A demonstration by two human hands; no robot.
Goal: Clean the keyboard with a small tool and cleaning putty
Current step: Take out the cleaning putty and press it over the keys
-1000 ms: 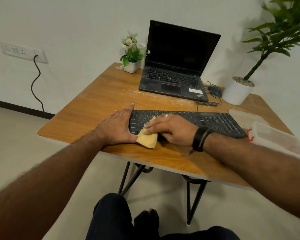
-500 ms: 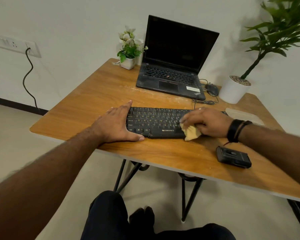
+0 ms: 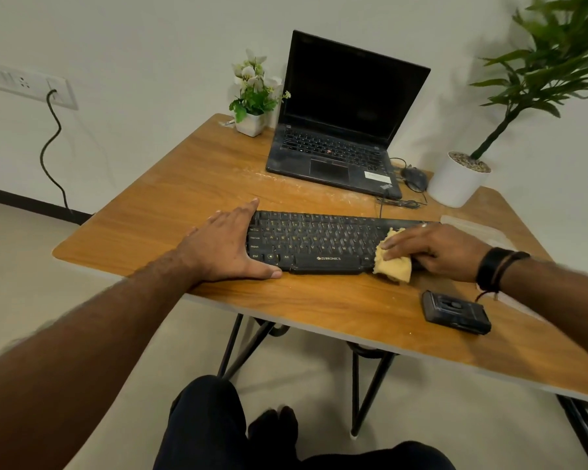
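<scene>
The left hand (image 3: 230,245) lies open and flat against the left end of the keyboard (image 3: 314,244), probably to steady it at the table's (image 3: 184,184) near edge, while the right hand (image 3: 435,249) presses yellow putty (image 3: 392,264) onto its right-side keys, fingers closed over it.

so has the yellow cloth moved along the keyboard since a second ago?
Yes. The yellow cloth went from the keyboard's left end, beside the left hand, to its right part.

Bare table (image 3: 190,184) left of keyboard (image 3: 319,240)
</scene>
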